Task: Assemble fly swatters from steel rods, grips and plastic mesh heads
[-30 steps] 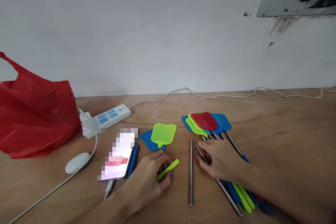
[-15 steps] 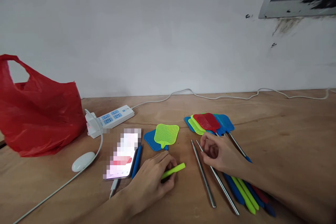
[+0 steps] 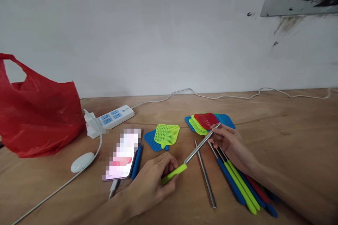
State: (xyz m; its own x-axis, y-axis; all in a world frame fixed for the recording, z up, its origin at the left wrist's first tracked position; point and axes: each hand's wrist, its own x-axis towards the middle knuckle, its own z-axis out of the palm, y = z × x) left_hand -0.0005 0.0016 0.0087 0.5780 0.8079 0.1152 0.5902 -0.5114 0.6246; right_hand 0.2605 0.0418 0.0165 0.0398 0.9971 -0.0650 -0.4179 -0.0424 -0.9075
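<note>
My left hand [image 3: 158, 175] is closed around a lime-green handle sleeve [image 3: 174, 173] just above the table. A metal rod [image 3: 199, 147] slants up from the sleeve's open end, its lower tip meeting it; how deep it sits I cannot tell. The fingers of my right hand [image 3: 228, 139] pinch that rod near its upper end. Another metal rod [image 3: 205, 175] lies between my hands. Beyond my left hand rest a lime-green fly swatter head [image 3: 167, 134] and a blue one [image 3: 153, 140] partly under it. A blue handle sleeve [image 3: 136, 162] lies beside the phone.
Fly swatters with red [image 3: 206, 121], blue and green heads lie piled at the right, partly under my right forearm. A lit phone [image 3: 124, 156], a white power strip [image 3: 113, 117], a white mouse-shaped object [image 3: 82, 162] and a red plastic bag [image 3: 39, 112] occupy the left.
My right hand has lifted one of the two metal rods off the table and brought its lower end to the lime-green sleeve. My left hand has stayed nearly in place.
</note>
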